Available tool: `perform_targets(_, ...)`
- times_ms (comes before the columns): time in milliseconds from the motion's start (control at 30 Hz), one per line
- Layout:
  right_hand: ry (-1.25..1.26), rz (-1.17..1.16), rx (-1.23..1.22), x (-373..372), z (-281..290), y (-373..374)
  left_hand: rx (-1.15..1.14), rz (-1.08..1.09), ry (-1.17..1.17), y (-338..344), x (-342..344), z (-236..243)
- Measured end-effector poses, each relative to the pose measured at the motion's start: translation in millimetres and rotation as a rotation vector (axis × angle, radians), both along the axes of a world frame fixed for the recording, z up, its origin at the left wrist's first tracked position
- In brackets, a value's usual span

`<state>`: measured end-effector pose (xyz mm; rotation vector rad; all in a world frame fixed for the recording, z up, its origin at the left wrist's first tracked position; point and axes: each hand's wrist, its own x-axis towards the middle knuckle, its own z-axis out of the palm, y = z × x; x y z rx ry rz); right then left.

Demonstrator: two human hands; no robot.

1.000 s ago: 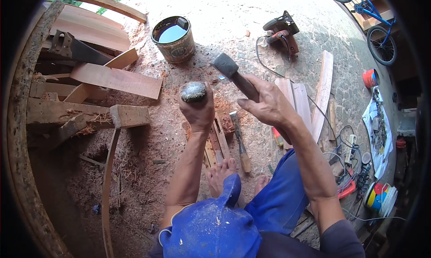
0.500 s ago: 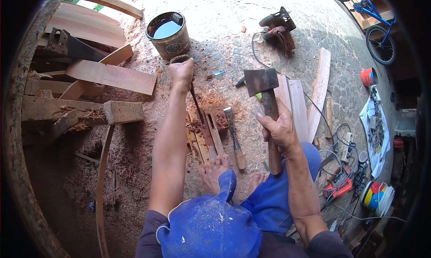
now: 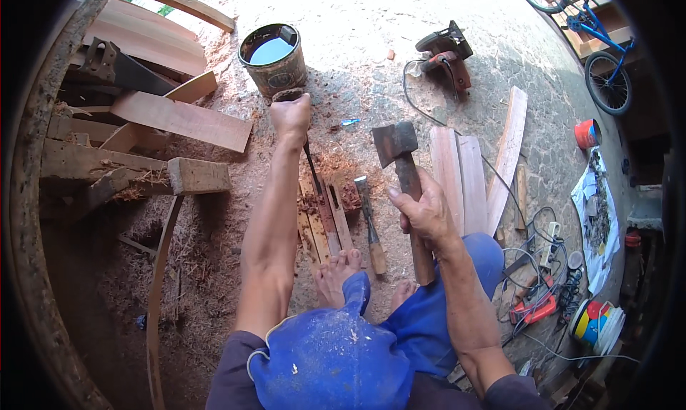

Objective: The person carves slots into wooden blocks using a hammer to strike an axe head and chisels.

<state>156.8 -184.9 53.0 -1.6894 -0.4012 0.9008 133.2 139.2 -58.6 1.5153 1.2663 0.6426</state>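
My left hand (image 3: pixel 290 118) is closed around the handle of a chisel (image 3: pixel 311 160). Its dark blade slants down to narrow wooden strips (image 3: pixel 337 213), one of which has a slot cut in it. In my right hand (image 3: pixel 429 210) is a hatchet (image 3: pixel 409 174) with a dark metal head at the top and its wooden handle pointing down. The hatchet is in the air, to the right of the chisel and apart from it. My bare foot (image 3: pixel 336 276) rests at the near end of the strips. Beside them on the ground lies a second chisel (image 3: pixel 370 228).
A bucket of liquid (image 3: pixel 273 63) stands just beyond my left hand. Boards and a handsaw (image 3: pixel 118 68) are piled at left, near a beam end (image 3: pixel 199 176). A circular saw (image 3: pixel 446 56), planks (image 3: pixel 446 174), tangled cables and a red power tool (image 3: pixel 534 310) lie to the right.
My right hand has brought the hatchet left, closer to the chisel, with its head slightly lower. My left hand has stayed nearly in place on the chisel.
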Motion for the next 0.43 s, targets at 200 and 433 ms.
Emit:
perform_targets(200,-0.057,0.009,-0.115,0.6,7.0,-4.0,-0.145,-0.093,-0.083,5.1,-6.8,18.9)
perform_targets(433,-0.117,0.014,-0.098,0.8,-18.7,-7.2,0.181,-0.034,-0.343,-22.9,0.2,19.7)
